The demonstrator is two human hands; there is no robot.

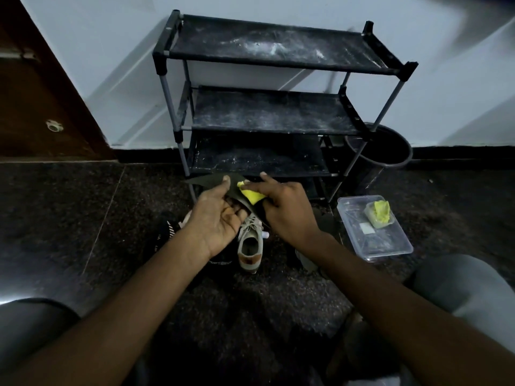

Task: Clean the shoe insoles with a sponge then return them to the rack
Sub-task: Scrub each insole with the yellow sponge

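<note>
My left hand (220, 215) holds a dark insole (211, 183) from below, thumb pressed on its upper face. My right hand (284, 207) presses a yellow sponge (250, 195) against that insole, forefinger stretched out. Both hands hover in front of the lowest shelf of the black shoe rack (267, 118), whose dusty shelves carry nothing I can see. Under my hands a grey sneaker (250, 246) stands on the floor, heel toward me. A black shoe (170, 232) lies to its left, partly hidden by my left forearm.
A clear plastic box (390, 246) holding a small tub with a second yellow sponge (379, 214) sits on the dark floor at right. A black bin (390, 151) stands behind the rack's right leg. A brown door (41, 101) is at left. My knees frame the bottom corners.
</note>
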